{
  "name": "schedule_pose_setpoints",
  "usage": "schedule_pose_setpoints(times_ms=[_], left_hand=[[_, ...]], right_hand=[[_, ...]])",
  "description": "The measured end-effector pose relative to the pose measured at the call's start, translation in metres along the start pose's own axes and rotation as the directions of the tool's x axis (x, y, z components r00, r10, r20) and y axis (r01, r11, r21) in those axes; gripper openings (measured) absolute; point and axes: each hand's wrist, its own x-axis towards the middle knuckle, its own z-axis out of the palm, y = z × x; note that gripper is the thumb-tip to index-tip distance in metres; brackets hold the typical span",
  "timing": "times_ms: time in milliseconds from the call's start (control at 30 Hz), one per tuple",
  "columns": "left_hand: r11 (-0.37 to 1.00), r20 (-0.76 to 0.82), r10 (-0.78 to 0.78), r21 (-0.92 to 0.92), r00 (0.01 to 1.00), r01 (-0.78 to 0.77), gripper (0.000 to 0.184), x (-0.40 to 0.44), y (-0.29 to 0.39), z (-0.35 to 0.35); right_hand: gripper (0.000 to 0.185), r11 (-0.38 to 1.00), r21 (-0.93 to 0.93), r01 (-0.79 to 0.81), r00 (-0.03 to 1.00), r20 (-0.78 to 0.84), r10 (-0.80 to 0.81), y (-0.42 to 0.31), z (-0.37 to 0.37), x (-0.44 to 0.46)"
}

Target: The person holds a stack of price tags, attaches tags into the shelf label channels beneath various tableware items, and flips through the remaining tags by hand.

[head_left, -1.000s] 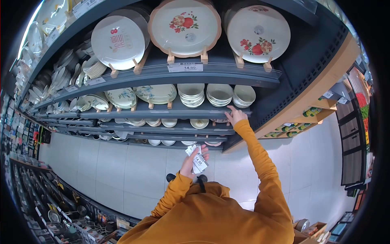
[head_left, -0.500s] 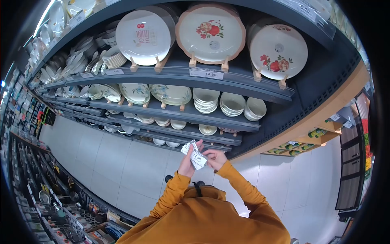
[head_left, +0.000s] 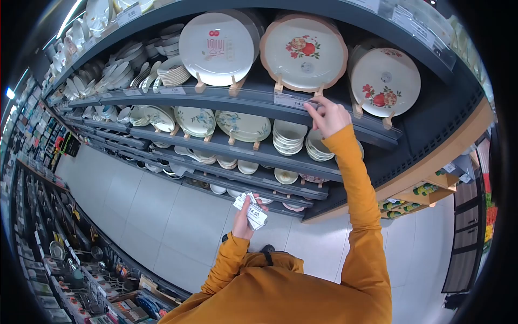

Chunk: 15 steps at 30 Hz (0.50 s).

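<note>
Low in front of my body, my left hand [head_left: 244,220] grips a fanned stack of white price tags [head_left: 257,217], the front one printed 14.50. My right hand [head_left: 330,116] is raised to the upper shelf edge, fingers bent and pinching at the right end of a price label [head_left: 291,101]. That label sits in a clear strip, and my fingers cover part of its print. Just above stands a scalloped plate [head_left: 303,56] with a pink rim and red fruit pattern. A round plate [head_left: 384,81] with similar fruit leans to the right of my hand.
A white plate [head_left: 217,49] with red lettering stands to the left on wooden stands. Lower shelves carry stacked bowls [head_left: 289,137] and blue-flowered plates [head_left: 243,126]. Kitchen utensils hang on the rack [head_left: 81,270] at lower left. Tiled floor [head_left: 172,216] runs between the shelves.
My right hand has left the tag stack and reached up to the shelf label. My left hand keeps the tags, slightly lower. The view has shifted, so the shelves appear further right.
</note>
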Motion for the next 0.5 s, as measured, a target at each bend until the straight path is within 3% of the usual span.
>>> schedule_pose_setpoints(times_ms=[100, 300, 367, 433, 467, 500], left_hand=[[0.999, 0.011, 0.032, -0.002, 0.999, -0.032, 0.035, -0.005, 0.008, -0.001], [0.998, -0.095, 0.048, 0.039, 0.994, -0.044, 0.042, -0.002, 0.023, -0.009], [0.999, -0.084, 0.033, 0.036, 0.996, -0.030, 0.045, 0.002, 0.026, -0.019], [0.999, -0.100, 0.008, 0.034, 0.995, -0.005, 0.047, -0.001, 0.029, -0.022], [0.999, -0.114, -0.005, 0.032, 0.993, 0.009, 0.047, -0.001, 0.032, -0.016], [0.999, -0.126, -0.018, 0.031, 0.992, 0.022, 0.047, -0.001, 0.032, -0.012]], right_hand=[[0.029, 0.938, 0.325, -0.119, 0.992, 0.072, 0.101, -0.002, -0.006, 0.000], [0.022, 0.666, 0.743, -0.061, 0.951, -0.160, 0.265, -0.005, 0.016, -0.046], [0.021, 0.664, 0.711, -0.231, 0.934, -0.028, 0.356, -0.011, 0.039, -0.090], [0.022, 0.525, 0.754, -0.395, 0.905, 0.221, 0.365, -0.016, 0.083, -0.133], [0.023, 0.387, 0.771, -0.506, 0.850, 0.368, 0.377, -0.011, 0.108, -0.155], [0.022, 0.388, 0.735, -0.556, 0.821, 0.412, 0.395, -0.006, 0.139, -0.178]])
